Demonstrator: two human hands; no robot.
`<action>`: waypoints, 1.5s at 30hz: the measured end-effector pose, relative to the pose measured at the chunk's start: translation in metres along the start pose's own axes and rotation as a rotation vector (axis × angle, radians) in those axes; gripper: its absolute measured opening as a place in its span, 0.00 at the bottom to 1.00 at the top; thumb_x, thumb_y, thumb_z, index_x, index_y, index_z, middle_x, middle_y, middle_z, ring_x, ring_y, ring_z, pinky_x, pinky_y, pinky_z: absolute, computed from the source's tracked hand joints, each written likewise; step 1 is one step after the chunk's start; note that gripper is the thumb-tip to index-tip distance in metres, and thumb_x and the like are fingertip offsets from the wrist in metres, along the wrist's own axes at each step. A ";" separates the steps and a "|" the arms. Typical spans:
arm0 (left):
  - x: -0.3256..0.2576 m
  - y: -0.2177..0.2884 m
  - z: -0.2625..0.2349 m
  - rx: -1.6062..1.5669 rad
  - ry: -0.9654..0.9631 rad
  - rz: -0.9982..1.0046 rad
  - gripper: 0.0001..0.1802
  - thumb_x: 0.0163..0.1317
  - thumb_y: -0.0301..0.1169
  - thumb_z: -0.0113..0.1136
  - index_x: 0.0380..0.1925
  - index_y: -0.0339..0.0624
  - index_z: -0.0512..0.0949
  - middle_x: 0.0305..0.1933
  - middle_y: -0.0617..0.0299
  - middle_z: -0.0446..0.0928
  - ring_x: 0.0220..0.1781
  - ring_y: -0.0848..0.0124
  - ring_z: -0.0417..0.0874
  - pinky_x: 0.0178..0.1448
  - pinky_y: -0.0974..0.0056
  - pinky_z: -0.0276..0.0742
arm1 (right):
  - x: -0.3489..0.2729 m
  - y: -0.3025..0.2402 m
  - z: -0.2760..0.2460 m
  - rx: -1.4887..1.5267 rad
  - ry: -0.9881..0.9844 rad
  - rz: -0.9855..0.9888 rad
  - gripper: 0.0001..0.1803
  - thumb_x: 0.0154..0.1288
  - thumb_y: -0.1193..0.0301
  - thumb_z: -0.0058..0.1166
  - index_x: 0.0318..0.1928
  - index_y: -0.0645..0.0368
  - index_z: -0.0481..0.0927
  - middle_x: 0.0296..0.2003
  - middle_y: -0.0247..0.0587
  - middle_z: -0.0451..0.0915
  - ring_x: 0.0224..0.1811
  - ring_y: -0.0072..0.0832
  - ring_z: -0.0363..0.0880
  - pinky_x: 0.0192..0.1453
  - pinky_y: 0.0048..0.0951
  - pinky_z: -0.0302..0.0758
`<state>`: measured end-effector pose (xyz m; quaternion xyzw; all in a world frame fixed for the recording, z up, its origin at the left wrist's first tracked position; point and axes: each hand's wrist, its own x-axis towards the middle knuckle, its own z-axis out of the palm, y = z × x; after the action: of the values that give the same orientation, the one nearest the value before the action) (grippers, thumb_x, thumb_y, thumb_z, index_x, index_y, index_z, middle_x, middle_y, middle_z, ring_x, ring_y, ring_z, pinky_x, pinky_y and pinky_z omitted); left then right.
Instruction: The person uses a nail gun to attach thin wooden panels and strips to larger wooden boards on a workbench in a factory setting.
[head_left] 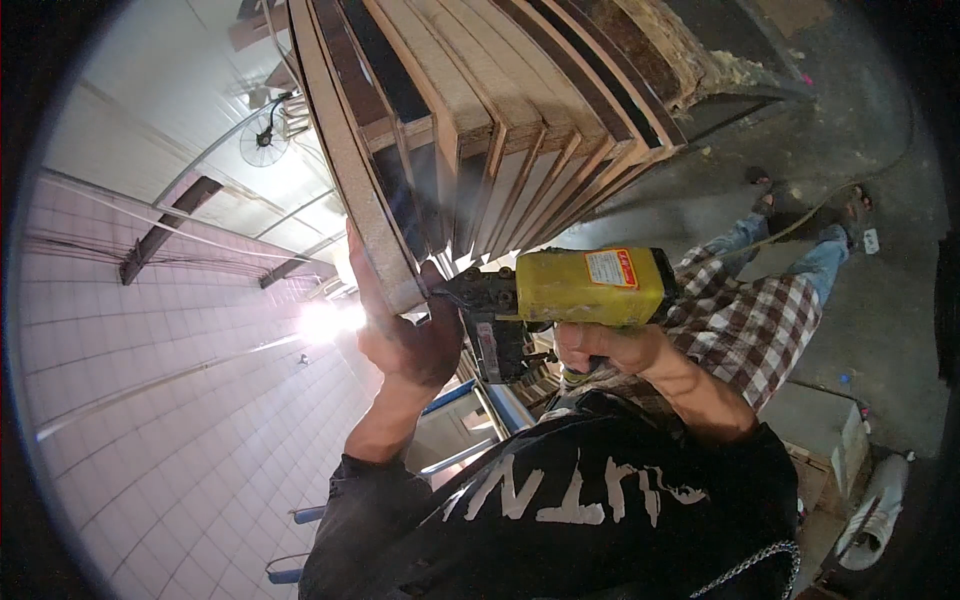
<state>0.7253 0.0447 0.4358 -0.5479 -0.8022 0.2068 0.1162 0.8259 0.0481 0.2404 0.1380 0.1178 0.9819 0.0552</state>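
Observation:
My left hand (405, 335) is wrapped around the end of a long, narrow wooden board (345, 140), fingers on one side and thumb on the other. That board is the outermost of a row of wooden frames (500, 110) with pale and dark panels. In my right hand (625, 348) is a yellow and black nail gun (585, 285), gripped by its handle. Its black nose points left and reaches close to my left hand and the board's end. Whether the nose touches the wood I cannot tell.
A dark, worn panel (740, 60) with ragged padding lies beyond the frames. A hose (810, 215) runs across the grey floor (880, 310) past my feet. Cardboard (830, 450) and a plastic-wrapped roll (875, 510) lie at lower right. A fan (263, 135) is at upper left.

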 end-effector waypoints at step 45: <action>-0.002 0.024 -0.014 0.104 0.043 0.090 0.35 0.58 0.24 0.58 0.64 0.27 0.56 0.51 0.39 0.76 0.43 0.59 0.85 0.42 0.62 0.81 | -0.009 -0.009 -0.009 -0.132 -0.065 -0.089 0.21 0.59 0.63 0.63 0.45 0.66 0.77 0.25 0.37 0.80 0.20 0.18 0.75 0.22 0.20 0.72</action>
<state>0.7517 0.0533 0.4373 -0.5809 -0.7624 0.2412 0.1524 0.8326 0.0538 0.2278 0.1607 0.0569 0.9790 0.1115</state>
